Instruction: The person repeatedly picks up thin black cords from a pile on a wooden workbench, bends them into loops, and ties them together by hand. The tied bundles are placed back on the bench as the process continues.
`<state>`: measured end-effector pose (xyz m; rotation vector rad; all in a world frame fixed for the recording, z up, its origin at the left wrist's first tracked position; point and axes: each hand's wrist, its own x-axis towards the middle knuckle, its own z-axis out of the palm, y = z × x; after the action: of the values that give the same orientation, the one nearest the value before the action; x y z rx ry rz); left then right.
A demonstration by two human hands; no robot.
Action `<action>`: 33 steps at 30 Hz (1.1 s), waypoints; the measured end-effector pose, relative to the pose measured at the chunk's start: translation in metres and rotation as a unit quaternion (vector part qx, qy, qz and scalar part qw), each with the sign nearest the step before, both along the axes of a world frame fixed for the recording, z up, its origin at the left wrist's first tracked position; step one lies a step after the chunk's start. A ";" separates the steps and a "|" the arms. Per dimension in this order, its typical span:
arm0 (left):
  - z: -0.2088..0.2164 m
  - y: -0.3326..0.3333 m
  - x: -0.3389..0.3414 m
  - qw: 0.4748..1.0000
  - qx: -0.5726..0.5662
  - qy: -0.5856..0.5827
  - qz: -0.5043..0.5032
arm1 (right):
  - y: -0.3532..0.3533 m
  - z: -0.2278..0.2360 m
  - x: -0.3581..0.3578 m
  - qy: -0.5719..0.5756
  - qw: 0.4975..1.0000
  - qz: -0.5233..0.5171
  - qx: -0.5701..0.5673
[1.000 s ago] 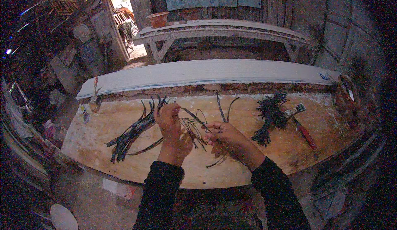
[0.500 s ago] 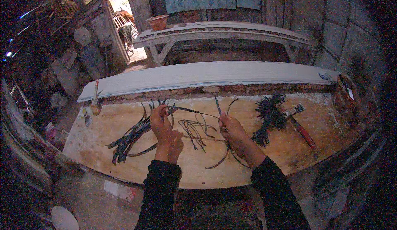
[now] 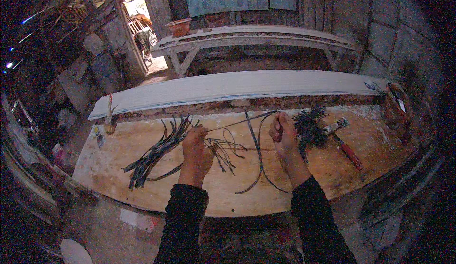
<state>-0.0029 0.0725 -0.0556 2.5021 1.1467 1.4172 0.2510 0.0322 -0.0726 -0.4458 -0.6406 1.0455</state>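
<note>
A thin dark strip (image 3: 240, 122) is stretched between my two closed hands above a wooden board. My left hand (image 3: 196, 152) pinches its left end, beside a bundle of long dark strips (image 3: 151, 162) lying on the board. The strip's other end is in the fist of my right hand (image 3: 289, 145), higher and to the right. Between the hands lies a loose tangle of thinner strips (image 3: 223, 155). Two curved dark strips (image 3: 260, 155) cross each other just left of my right wrist. A heap of short dark pieces (image 3: 309, 126) sits behind my right hand, partly covered by it.
A red-handled tool (image 3: 349, 152) with a pale head lies right of the heap on the wooden board (image 3: 223, 200). Along the far edge runs a long white slab (image 3: 237, 84). A brown container (image 3: 396, 109) stands at the right end, a brush-like tool (image 3: 109, 119) at the left.
My right hand has moved right and up, drawing the strip straighter. My left hand has shifted slightly right and down, away from the bundle. The crossed strips now lie uncovered.
</note>
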 end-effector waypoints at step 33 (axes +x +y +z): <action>0.012 -0.041 0.043 0.605 -0.626 -0.405 -0.279 | -0.035 0.022 -0.065 -0.322 0.922 0.074 -0.202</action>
<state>0.0401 0.0312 -0.0437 0.8428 0.5921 0.7870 0.1865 -0.0028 -0.0502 -1.1462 -1.0553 1.1816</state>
